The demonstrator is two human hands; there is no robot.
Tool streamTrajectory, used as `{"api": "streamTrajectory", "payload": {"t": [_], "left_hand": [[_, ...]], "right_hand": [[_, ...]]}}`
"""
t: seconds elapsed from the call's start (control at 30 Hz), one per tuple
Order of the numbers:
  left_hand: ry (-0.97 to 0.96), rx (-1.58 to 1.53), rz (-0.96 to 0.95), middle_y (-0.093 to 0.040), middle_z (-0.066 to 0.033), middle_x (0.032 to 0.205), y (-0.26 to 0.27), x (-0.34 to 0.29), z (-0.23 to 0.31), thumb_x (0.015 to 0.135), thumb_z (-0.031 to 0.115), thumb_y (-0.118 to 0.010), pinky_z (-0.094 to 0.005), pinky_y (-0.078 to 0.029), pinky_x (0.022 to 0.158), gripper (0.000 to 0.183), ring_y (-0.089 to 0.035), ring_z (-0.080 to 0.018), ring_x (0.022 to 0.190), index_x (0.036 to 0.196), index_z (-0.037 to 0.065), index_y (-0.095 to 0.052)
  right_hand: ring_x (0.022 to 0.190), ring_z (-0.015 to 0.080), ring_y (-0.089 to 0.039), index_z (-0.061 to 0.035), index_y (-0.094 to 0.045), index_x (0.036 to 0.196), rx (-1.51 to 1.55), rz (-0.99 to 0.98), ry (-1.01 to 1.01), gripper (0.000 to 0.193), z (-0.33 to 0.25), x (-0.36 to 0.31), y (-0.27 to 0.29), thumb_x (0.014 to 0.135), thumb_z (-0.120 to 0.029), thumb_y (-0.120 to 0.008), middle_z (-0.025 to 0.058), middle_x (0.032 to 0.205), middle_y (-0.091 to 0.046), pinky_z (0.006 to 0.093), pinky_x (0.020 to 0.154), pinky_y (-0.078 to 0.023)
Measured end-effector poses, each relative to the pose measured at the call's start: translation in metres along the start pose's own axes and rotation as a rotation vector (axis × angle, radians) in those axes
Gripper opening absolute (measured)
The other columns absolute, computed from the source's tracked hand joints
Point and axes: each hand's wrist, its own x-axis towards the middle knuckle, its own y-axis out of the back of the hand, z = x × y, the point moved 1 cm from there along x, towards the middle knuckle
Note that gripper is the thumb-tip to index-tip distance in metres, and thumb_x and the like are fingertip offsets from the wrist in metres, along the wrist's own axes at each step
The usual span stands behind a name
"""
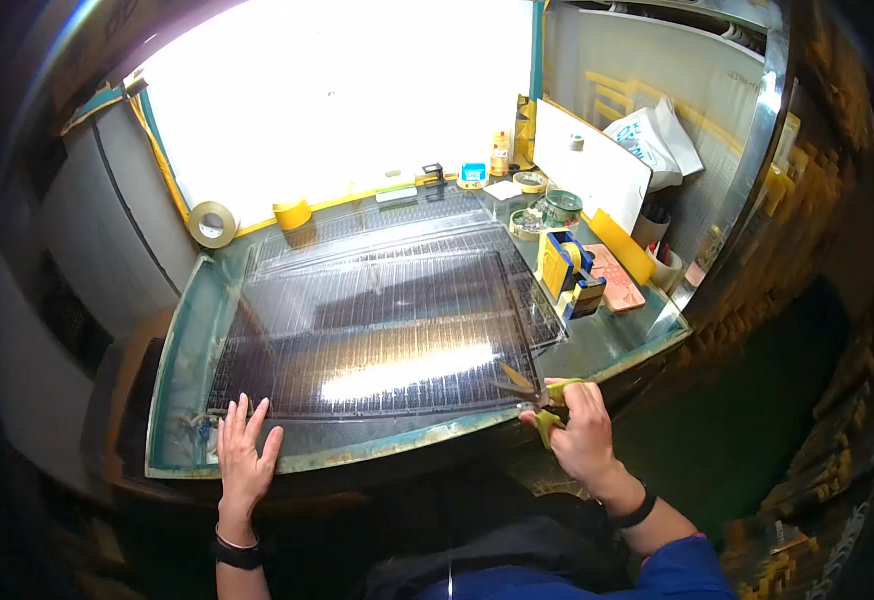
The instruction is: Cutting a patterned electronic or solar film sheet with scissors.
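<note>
My left hand [245,465] spread near the worktop [612,348]'s front-left corner, my right hand [583,440] gripping opened scissors [551,428] by its front edge

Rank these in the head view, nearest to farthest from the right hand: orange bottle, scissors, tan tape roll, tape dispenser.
1. Scissors, held in the right hand.
2. Tape dispenser, on the right, beyond the hand.
3. Orange bottle, farther back.
4. Tan tape roll, back left.

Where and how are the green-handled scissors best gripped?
By the green handles, probably from the near right, where the right hand holds them: the open blades point away and leftward, so the handles face the person.
</note>
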Motion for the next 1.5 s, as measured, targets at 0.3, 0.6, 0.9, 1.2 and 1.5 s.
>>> {"api": "streamTrajectory", "payload": {"t": [0.3,0.6,0.9,1.2,1.5], "left_hand": [[0.068,-0.032,0.038,-0.038,-0.0191,0.130,-0.015,0.011,0.026,0.082,0.035,-0.054,-0.0438,-0.020,0.102,0.041,-0.032,-0.0345,0.121,0.117,0.013,-0.054],[0.069,-0.004,0.161,-0.045,-0.0182,0.121,-0.019,0.019,0.034,0.080,0.030,-0.057,-0.0430,-0.026,0.097,0.035,-0.038,-0.0327,0.114,0.109,0.010,-0.059],[-0.327,-0.144,0.103,-0.043,-0.0177,0.126,-0.004,0.025,0.075,0.073,0.040,-0.064,-0.0450,-0.022,0.102,0.062,-0.034,-0.0332,0.122,0.117,-0.001,-0.048],[-0.560,-0.058,-0.013,-0.058,-0.0188,0.106,-0.019,-0.014,0.086,0.072,0.024,-0.068,-0.0439,-0.040,0.091,0.035,-0.054,-0.0329,0.104,0.094,-0.001,-0.061],[-0.468,-0.012,0.014,-0.058,-0.0186,0.106,-0.017,-0.043,0.087,0.077,0.024,-0.062,-0.0454,-0.040,0.089,0.031,-0.054,-0.0340,0.102,0.095,-0.001,-0.061]], "right_hand": [[0.080,0.0304,-0.050,-0.0034,-0.055,0.083,-0.220,-0.112,-0.045,0.034,0.033,0.041,-0.019,0.065,-0.028,-0.072,0.0115,0.081,-0.056,0.0397,0.069,-0.041],[0.057,0.0187,-0.051,-0.0030,-0.050,0.077,0.238,0.062,-0.325,0.031,0.035,0.042,-0.017,0.074,-0.027,-0.069,0.0072,0.066,-0.056,0.0302,0.054,-0.041],[0.059,0.0063,-0.050,-0.0030,-0.051,0.080,0.816,0.318,-0.364,0.018,0.047,0.050,-0.036,0.086,-0.020,-0.054,0.0042,0.076,-0.058,0.0199,0.054,-0.040],[0.064,0.0137,-0.055,0.0012,-0.054,0.073,0.788,0.244,-0.436,0.025,0.054,0.056,-0.042,0.084,-0.021,-0.057,0.0084,0.074,-0.057,0.0259,0.060,-0.043],[0.066,0.0083,-0.056,-0.0018,-0.049,0.075,0.820,0.191,-0.446,0.022,0.060,0.054,-0.045,0.084,-0.019,-0.059,0.0078,0.071,-0.059,0.0206,0.057,-0.044]]}}
